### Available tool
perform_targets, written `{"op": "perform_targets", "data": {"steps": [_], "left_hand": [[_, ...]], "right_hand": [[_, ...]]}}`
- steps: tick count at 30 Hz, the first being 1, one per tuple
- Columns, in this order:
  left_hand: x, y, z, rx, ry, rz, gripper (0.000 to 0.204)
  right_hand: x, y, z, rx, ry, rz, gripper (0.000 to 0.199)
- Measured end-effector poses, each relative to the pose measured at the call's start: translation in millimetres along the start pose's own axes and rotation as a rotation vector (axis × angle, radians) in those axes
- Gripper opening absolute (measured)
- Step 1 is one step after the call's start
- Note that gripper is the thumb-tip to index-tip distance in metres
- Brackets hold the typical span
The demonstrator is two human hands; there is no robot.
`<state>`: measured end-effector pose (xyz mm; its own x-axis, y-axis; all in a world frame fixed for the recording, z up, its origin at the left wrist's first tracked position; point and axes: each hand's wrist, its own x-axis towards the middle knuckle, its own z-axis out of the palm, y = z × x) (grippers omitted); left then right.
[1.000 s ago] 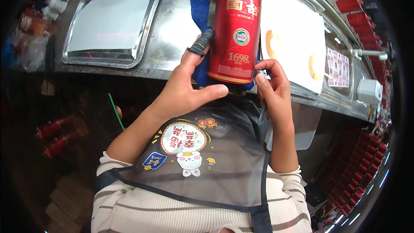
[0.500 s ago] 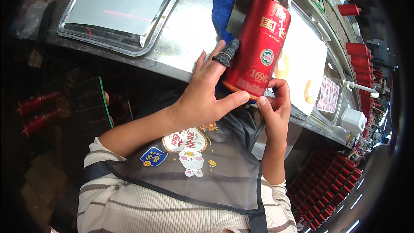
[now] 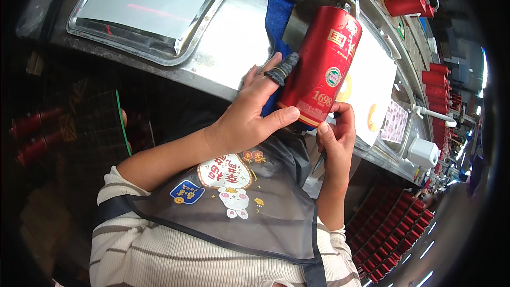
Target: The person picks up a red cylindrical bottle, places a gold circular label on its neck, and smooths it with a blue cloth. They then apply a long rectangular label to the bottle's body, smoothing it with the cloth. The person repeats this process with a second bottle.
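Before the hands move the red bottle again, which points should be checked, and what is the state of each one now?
1. Left hand grips the red bottle at its lower part: ok.
2. Right hand touches the bottle's bottom edge: ok.
3. What the right hand holds, a thin tool perhaps: cannot tell.
4. Bottle clear of the steel counter, held above it: ok.
5. Blue cloth lies behind the bottle, not caught in the grip: cannot tell.
6. Metal tray lies apart, to the left: ok.
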<state>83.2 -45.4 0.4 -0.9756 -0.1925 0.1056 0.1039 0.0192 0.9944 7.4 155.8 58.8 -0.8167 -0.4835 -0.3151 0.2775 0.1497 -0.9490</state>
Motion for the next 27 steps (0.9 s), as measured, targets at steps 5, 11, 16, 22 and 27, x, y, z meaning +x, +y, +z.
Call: {"op": "perform_targets", "data": {"steps": [5, 11, 16, 22, 27], "left_hand": [[-25.3, 20.6, -0.7, 0.505, 0.022, 0.299, 0.044], [-44.8, 7.7, -2.5, 0.662, 0.139, 0.204, 0.044], [-48.1, -0.1, -3.5, 0.64, 0.112, 0.155, 0.049], [-48.9, 11.8, -1.6, 0.642, 0.064, 0.195, 0.049], [-50.6, 7.5, -1.4, 0.694, 0.033, 0.158, 0.044]], "right_hand": [[0.4, 1.1, 0.1, -0.007, 0.008, 0.002, 0.04], [1.9, 4.8, 1.8, -0.066, 0.021, -0.035, 0.039], [2.3, 2.5, -0.9, -0.09, 0.002, -0.013, 0.04], [2.3, 0.3, 4.4, -0.011, 0.01, -0.012, 0.037], [5.7, 3.5, -1.0, -0.016, -0.012, -0.006, 0.038]]}}
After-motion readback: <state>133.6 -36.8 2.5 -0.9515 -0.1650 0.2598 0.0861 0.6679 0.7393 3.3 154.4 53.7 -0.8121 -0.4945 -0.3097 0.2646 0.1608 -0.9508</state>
